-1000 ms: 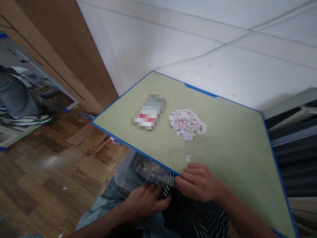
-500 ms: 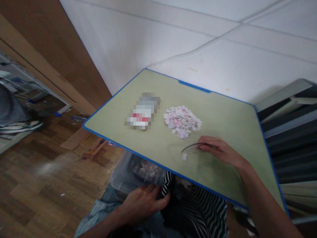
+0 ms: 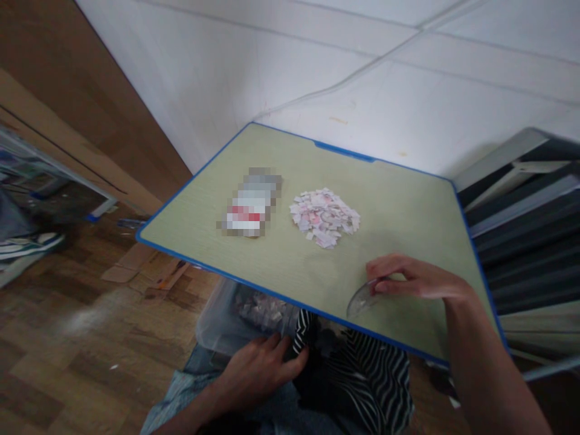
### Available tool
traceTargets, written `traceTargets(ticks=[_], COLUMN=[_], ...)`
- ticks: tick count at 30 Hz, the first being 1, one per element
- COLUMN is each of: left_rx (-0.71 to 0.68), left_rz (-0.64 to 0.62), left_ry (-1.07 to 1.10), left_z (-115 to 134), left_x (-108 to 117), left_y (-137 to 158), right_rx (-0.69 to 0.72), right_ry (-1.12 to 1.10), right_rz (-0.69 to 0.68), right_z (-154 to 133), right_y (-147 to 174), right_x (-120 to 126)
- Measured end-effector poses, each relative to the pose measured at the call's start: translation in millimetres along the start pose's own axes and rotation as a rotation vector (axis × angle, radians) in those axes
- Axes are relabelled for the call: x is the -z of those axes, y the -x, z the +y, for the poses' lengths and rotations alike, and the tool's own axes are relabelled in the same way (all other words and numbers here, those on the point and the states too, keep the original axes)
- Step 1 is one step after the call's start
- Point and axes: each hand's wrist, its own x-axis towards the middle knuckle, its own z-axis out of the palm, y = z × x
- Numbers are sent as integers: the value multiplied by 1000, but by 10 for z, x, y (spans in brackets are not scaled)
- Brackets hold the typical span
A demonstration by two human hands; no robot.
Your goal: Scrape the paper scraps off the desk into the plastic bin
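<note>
Right hand [image 3: 423, 279], lower right of frame, over the tabletop [image 3: 403, 217]: thumb and fingers pinched narrow on a thin clear curved piece [image 3: 360, 297]. Piece's long axis slants from the fingers toward lower left, far end by the tabletop's near edge; can't tell if that end touches.

Pile of paper scraps [image 3: 324, 214] sits mid-frame, up and left of the right fingers, apart from them. Pile is roundish, slightly longer left to right. Right hand is the nearer one. Pixelated item [image 3: 251, 204] lies left of the pile, long axis leaning to upper right.

Left hand [image 3: 263, 365], bottom centre, below the tabletop edge, next to a clear tub [image 3: 209, 329] with more scraps [image 3: 269, 311] in it. Fingers loosely bent by the tub and striped fabric [image 3: 380, 374]; can't tell if they grip anything.
</note>
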Motion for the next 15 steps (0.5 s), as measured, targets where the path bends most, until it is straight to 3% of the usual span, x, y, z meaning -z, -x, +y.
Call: traceTargets(ticks=[5, 12, 15], left_rx=[1, 9, 12], left_rz=[-32, -29, -35], left_ry=[18, 20, 12], left_z=[-10, 1, 5], left_x=[-3, -49, -44], left_y=[-4, -1, 4], right_rx=[-107, -26, 4], right_ry=[-116, -177, -71], right_rz=[241, 859, 941], right_z=[76, 283, 297], right_y=[-4, -147, -213], right_x=[-69, -192, -204])
